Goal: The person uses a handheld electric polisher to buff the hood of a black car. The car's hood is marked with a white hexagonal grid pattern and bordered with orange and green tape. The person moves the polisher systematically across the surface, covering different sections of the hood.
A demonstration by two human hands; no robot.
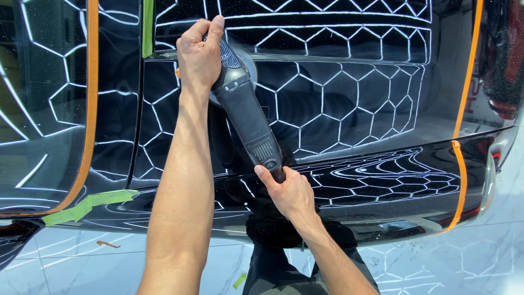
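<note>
The polisher (pixel 248 117) is a long grey machine laid flat against the glossy black car panel (pixel 338 98), head end up near the panel seam. It looks fairly heavy and stiff, probably buzzy in the grip, so it wants 2 holds: one on top of the head, one at the tail. That's how it's held. Left hand (pixel 199 54) is wrapped over the head, right hand (pixel 292 194) is clamped round the rear grip. Orange tape (pixel 90 109) and green tape (pixel 87 205) mask the edges around it.
</note>
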